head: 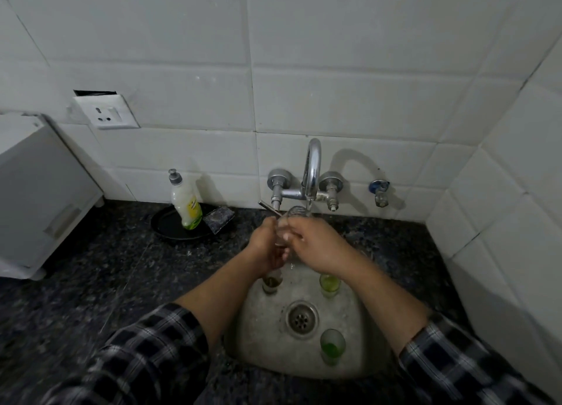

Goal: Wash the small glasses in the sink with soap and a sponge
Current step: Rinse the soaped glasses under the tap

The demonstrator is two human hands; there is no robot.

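Under the tap spout (310, 173), where water runs, both hands hold one small clear glass (292, 216). My left hand (267, 243) grips its lower part. My right hand (316, 243) wraps around its side. Three more small glasses stand in the steel sink (264, 328): a brownish one (271, 281) at the back left, a green-tinted one (329, 283) at the back right, and a green one (332, 345) at the front right. A dark sponge (218, 219) leans in a black tray beside the soap bottle (185, 203).
The black tray (165, 225) sits on the dark granite counter (91, 267) left of the tap. A white appliance (33, 191) stands at the far left. The drain (301, 318) is mid-sink. Tiled walls close in behind and on the right.
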